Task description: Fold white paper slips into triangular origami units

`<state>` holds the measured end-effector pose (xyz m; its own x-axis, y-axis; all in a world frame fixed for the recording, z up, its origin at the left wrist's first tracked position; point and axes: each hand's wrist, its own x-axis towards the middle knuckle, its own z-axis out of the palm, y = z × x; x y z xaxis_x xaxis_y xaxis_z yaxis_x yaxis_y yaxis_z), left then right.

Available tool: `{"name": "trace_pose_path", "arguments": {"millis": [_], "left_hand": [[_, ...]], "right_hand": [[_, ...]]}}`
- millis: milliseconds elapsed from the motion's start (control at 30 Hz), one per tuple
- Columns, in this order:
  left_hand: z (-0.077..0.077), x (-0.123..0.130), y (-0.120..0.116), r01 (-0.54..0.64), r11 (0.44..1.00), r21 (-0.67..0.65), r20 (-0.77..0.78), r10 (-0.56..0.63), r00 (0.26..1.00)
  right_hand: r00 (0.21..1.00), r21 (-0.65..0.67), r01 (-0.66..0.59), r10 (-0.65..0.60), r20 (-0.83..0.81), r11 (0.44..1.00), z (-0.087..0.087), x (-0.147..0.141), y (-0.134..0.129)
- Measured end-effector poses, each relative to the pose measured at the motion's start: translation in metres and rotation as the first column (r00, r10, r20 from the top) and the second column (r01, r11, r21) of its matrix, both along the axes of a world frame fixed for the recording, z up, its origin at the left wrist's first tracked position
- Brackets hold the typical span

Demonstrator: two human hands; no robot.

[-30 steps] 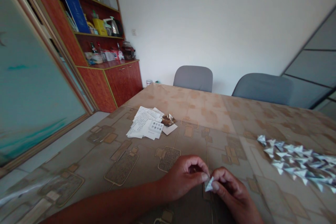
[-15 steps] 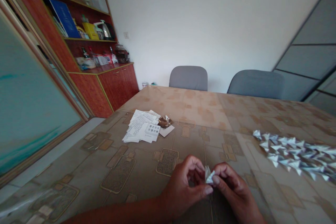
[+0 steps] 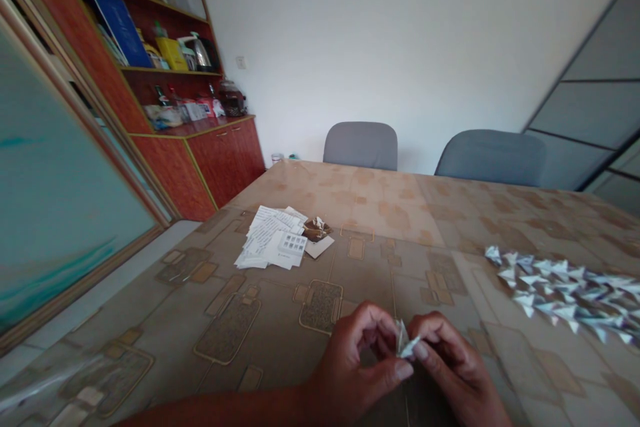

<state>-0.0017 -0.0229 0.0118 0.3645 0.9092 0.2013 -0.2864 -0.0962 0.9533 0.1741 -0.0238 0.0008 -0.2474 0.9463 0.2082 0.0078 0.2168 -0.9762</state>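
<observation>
A small folded paper piece (image 3: 406, 341), pale with pointed tips, is held between my two hands near the table's front. My left hand (image 3: 363, 360) pinches it from the left, thumb in front and fingers behind. From the right, my right hand (image 3: 447, 363) grips its other tip between thumb and forefinger. Several similar folded paper pieces (image 3: 565, 290) lie in rows at the right of the table. To the left and farther back rests a loose pile of printed paper sheets (image 3: 273, 240).
Beside the sheets is a brown scrap heap (image 3: 317, 228) with white bits. The patterned table (image 3: 280, 320) has grey chairs (image 3: 360, 145) behind its far edge. A red-brown cabinet (image 3: 215, 160) with filled shelves stands at the back left.
My view has shifted slightly. Both hands have moved a little right and down in the picture with the folded paper, whose two points now stand farther apart.
</observation>
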Motion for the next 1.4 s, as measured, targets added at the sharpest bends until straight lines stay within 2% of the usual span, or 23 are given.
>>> {"name": "trace_pose_path", "arguments": {"millis": [200,300,500,667,933,1167,1300,1400], "left_hand": [[-0.003,0.003,0.004,-0.158,0.987,-0.02,-0.185,0.152,0.971],[-0.007,0.004,0.006,-0.181,0.982,-0.049,-0.194,0.169,0.966],[-0.012,0.005,0.011,-0.087,0.963,-0.254,-0.05,0.077,0.996],[-0.008,0.004,0.013,-0.032,0.949,-0.314,-0.069,0.011,0.998],[-0.015,0.005,0.012,-0.065,0.955,-0.289,-0.174,0.014,0.985],[-0.011,0.004,0.013,-0.039,0.948,-0.317,-0.181,-0.02,0.983],[-0.008,0.005,0.013,-0.032,0.936,-0.35,-0.137,-0.018,0.99],[-0.007,0.006,0.012,-0.068,0.94,-0.334,-0.141,0.022,0.99]], "right_hand": [[0.992,0.018,0.044,-0.046,0.116,0.999,-0.004,0.0,0.0],[0.985,0.069,0.056,-0.066,0.16,0.996,-0.006,-0.002,-0.002],[0.969,0.148,0.09,-0.12,0.214,0.985,-0.006,-0.003,-0.001],[0.97,0.162,0.047,-0.084,0.23,0.986,-0.002,-0.005,0.0],[0.899,0.271,0.061,-0.17,0.404,0.961,0.003,-0.005,-0.002],[0.83,0.493,-0.01,-0.268,0.49,0.87,0.01,-0.004,0.002],[0.837,0.537,-0.042,-0.264,0.479,0.843,0.013,-0.003,0.003],[0.86,0.496,-0.024,-0.235,0.453,0.868,0.016,-0.002,0.0]]}}
